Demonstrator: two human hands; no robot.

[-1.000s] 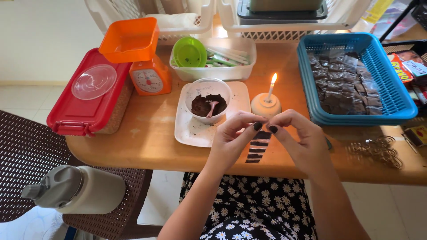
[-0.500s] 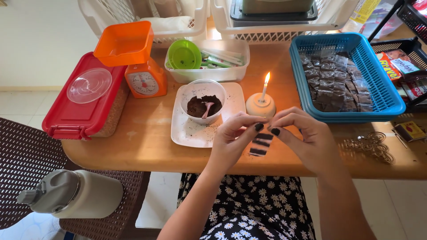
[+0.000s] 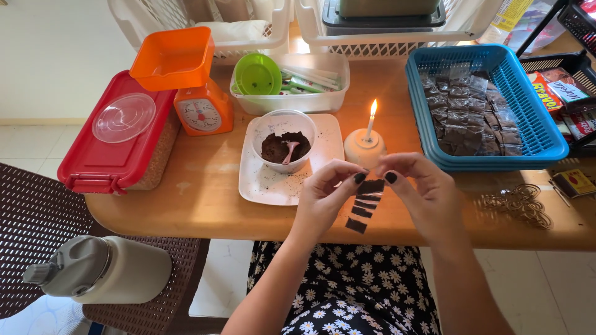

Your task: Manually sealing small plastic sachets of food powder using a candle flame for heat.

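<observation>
My left hand [image 3: 326, 192] and my right hand [image 3: 419, 186] pinch the top of a hanging strip of small clear sachets [image 3: 365, 206] filled with dark powder, above the table's front edge. Just behind the hands a lit candle [image 3: 367, 141] stands in a small white holder. To its left a white bowl [image 3: 285, 147] of dark brown powder with a pink spoon sits on a white square plate [image 3: 264, 180]. A blue basket [image 3: 528, 118] at the right holds several filled dark sachets.
An orange kitchen scale [image 3: 197, 111] with an orange tray and a red-lidded box [image 3: 105, 155] stand at the left. A clear tub [image 3: 310, 99] with a green lid sits behind the plate. White baskets [image 3: 248, 25] line the back. A grey bottle [image 3: 99, 273] lies on a woven chair.
The hands hold the sachet strip in much the same place; my view has shifted slightly, and the strip hangs a little lower from the fingers.
</observation>
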